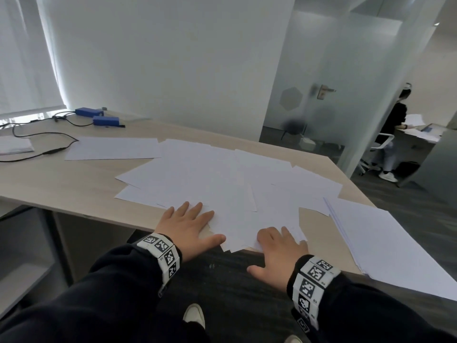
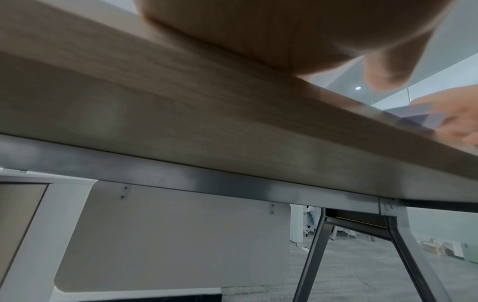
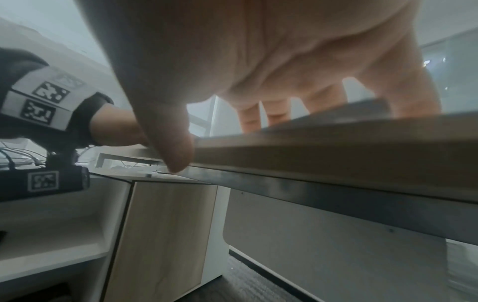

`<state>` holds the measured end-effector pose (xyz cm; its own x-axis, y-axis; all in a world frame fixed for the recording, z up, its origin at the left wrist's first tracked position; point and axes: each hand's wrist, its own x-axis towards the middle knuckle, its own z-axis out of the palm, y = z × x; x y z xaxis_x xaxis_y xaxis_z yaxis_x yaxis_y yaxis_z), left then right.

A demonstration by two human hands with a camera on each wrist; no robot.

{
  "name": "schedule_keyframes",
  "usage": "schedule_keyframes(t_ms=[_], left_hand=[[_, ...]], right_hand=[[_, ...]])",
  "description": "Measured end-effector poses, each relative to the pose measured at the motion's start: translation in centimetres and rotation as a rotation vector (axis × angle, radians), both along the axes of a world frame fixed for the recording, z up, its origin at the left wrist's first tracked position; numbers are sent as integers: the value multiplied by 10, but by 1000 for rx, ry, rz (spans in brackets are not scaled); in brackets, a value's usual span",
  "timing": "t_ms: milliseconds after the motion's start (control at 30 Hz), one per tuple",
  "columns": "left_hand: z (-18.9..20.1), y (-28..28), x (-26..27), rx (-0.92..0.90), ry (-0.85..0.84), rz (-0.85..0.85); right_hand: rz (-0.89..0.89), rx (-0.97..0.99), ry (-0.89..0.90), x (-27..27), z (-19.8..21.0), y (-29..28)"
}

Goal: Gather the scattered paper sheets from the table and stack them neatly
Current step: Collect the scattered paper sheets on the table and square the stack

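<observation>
Several white paper sheets (image 1: 222, 179) lie fanned and overlapping across the middle of the light wooden table (image 1: 61, 184), some corners hanging over its near edge. My left hand (image 1: 190, 222) lies flat on the near left part of the pile, fingers straight and spread. My right hand (image 1: 278, 248) rests flat on the sheets at the table edge, thumb hanging off the edge. In the right wrist view my right hand's fingers (image 3: 274, 110) reach over the table edge (image 3: 336, 151). A tidier stack of sheets (image 1: 385, 238) lies at the right, and one separate sheet (image 1: 111, 148) at the far left.
Two blue boxes (image 1: 99, 116) with black cables (image 1: 44, 134) sit at the far left of the table, beside a white pad (image 1: 14, 144). A frosted glass partition (image 1: 333, 82) stands beyond the table's right corner. Another person (image 1: 393, 134) sits at a desk in the background.
</observation>
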<state>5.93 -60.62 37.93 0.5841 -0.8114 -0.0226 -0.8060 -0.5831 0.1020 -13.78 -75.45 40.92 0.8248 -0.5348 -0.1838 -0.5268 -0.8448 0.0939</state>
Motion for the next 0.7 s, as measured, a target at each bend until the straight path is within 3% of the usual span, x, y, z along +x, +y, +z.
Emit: schedule_keyframes(t_ms=[133,467,700], left_hand=[[0,-1,-1,-5,-2,19],[-3,-5,0,-69,34,73],[-3,-6,3,-134,84,86]], right_hand=[[-27,-13,-102,0,-5,-3],[46,-72,-130,-18,-4,-14],[-25,-55,-341,-37,4,-38]])
